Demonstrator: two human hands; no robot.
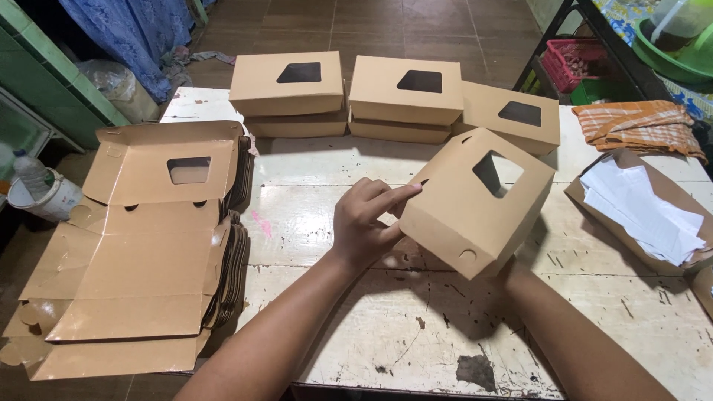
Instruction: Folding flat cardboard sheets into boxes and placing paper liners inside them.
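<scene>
Worn white table (356, 327) (brown tiled floor (416, 30))

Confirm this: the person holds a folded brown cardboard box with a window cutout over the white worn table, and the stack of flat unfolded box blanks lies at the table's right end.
Wrong on one point. The head view shows the stack of flat unfolded box blanks at the left end of the white worn table, not the right. The rest stands: the left hand steadies the folded brown cardboard box with a window cutout over it.
</scene>
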